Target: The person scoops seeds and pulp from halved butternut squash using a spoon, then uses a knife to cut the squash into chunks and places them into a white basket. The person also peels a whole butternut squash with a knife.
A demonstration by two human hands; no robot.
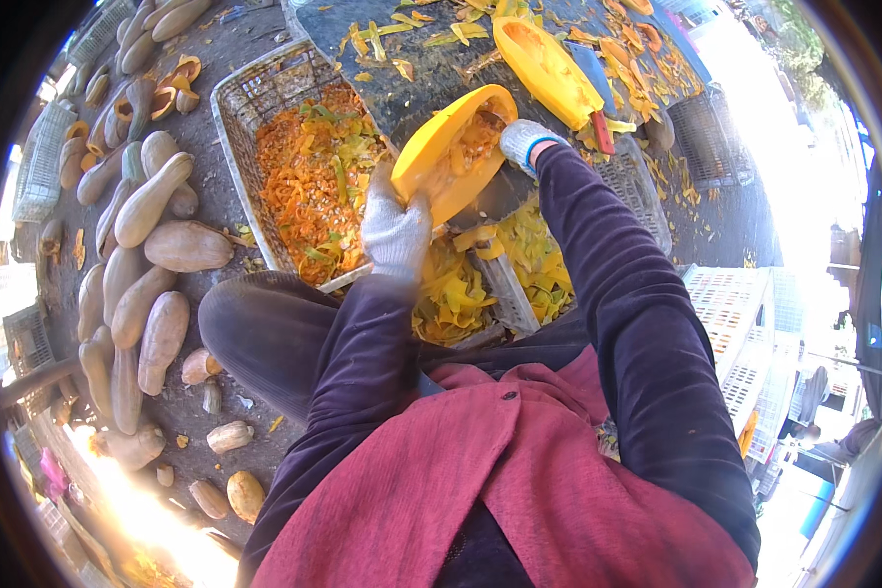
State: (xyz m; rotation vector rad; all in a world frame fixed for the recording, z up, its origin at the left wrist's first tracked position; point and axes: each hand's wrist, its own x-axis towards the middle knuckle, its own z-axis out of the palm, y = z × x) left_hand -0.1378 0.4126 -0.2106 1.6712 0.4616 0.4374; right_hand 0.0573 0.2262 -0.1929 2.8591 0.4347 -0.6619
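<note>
My left hand [398, 224], in a pale knit glove, grips the near end of a peeled yellow squash half [441, 158]. The half is tilted with its hollow facing up, and stringy pulp and seeds show in its far end. My right hand [525, 143], gloved too, is curled at the far rim of that hollow. Something dark shows in the pulp beside its fingers; whether the hand holds it is unclear. Beyond lies a second peeled squash half [547, 70] on the dark work board [411, 88]. A knife with a red handle [603, 132] rests beside it.
A plastic crate [246, 180] of orange pulp and peel stands at the left. Peelings [448, 294] fill containers below the board. Unpeeled squashes [165, 206] cover the ground at left. White crates [728, 301] are stacked at right. Peel scraps litter the board.
</note>
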